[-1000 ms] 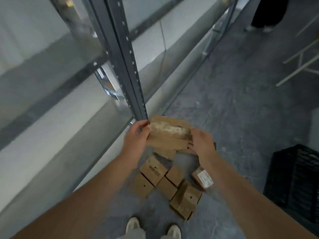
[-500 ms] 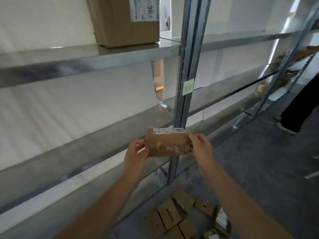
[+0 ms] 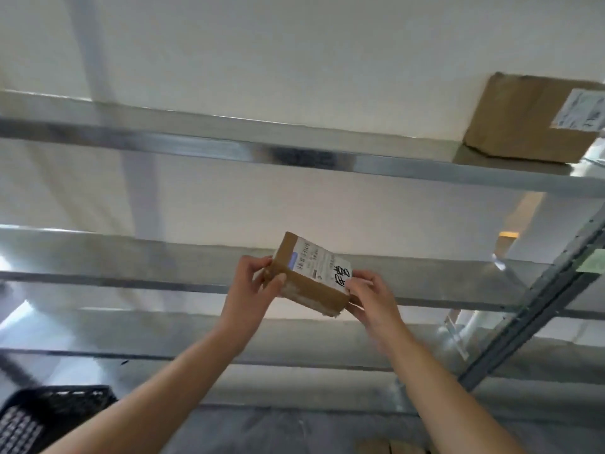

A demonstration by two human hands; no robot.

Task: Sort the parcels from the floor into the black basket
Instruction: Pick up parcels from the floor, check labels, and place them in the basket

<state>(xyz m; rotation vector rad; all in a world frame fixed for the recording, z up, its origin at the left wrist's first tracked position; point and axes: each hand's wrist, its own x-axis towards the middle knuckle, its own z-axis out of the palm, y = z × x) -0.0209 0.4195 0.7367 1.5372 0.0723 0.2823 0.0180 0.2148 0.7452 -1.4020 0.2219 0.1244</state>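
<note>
Now turned label-up: left hand (image 3: 252, 290), right hand (image 3: 370, 299) pinch parcel (image 3: 311, 276).
My view gains black basket (image 3: 49, 414), floor's (image 3: 294, 430) left edge; drop next, I judge.

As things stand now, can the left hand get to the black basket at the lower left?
Probably yes. The left hand grips the parcel with the right hand, in front of the shelves; the black basket sits below, to its left, with nothing visible between them.
</note>
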